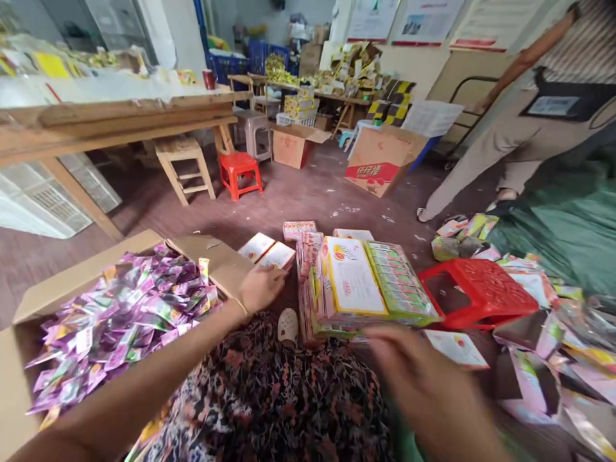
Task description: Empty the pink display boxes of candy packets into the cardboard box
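My left hand (262,289) is beside the open carton's flap, its fingers curled together at the near edge of a small white box (276,255). Whether it grips anything is hidden by the fingers. My right hand (414,369), smeared by motion, is just in front of the stacked boxes, and its fingers cannot be made out. In that stack, a white and yellow box (350,276) with a fruit picture lies next to green and pink packs (402,276). To my left, purple sachets (129,308) fill a cardboard carton (86,266).
A red stool (481,289) stands right of the stack, near opened box wrappers (529,378). Further off are another red stool (239,172), a wooden stool (185,163), a long table (120,112) and cartons (380,157). A person (520,122) stands at the right.
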`<state>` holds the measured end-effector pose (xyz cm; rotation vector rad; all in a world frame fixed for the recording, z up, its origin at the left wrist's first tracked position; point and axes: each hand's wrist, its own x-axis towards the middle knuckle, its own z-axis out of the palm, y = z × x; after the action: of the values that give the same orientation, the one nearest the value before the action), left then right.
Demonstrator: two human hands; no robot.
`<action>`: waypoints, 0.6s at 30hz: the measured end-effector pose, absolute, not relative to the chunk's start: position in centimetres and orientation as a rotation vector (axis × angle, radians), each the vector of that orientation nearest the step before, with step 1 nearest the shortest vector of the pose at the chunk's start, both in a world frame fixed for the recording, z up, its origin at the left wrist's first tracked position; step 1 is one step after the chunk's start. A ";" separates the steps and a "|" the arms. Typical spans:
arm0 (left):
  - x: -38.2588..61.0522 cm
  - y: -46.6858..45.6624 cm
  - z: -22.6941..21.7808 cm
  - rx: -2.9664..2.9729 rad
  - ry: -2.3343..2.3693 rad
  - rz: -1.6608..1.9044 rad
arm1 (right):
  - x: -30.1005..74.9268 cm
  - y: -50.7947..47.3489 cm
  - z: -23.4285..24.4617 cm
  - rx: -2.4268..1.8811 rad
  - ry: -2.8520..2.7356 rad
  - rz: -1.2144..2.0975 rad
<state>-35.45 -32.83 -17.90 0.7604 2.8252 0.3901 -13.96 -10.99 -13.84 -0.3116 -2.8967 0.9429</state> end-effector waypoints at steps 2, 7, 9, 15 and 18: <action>-40.1 -37.3 -20.9 0.621 2.851 0.085 | -23.1 -16.6 -13.5 -0.017 -2.959 1.177; -42.9 -43.5 -27.8 0.795 2.675 -0.118 | -43.6 -24.5 -22.3 -0.607 -3.321 1.211; -42.4 -43.9 -28.9 0.826 2.677 -0.128 | -48.0 -25.2 -27.4 -0.895 -3.324 1.214; -42.0 -43.6 -30.2 0.921 2.809 -0.002 | -53.0 -28.0 -38.2 -1.380 -3.236 1.196; -42.0 -43.7 -30.8 0.981 2.896 0.127 | -54.4 -29.9 -40.9 -1.450 -3.158 1.199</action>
<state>-42.02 -43.65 -30.80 0.9807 2.8963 0.1270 -54.38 -29.90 -40.93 -1.4503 -3.1579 1.1994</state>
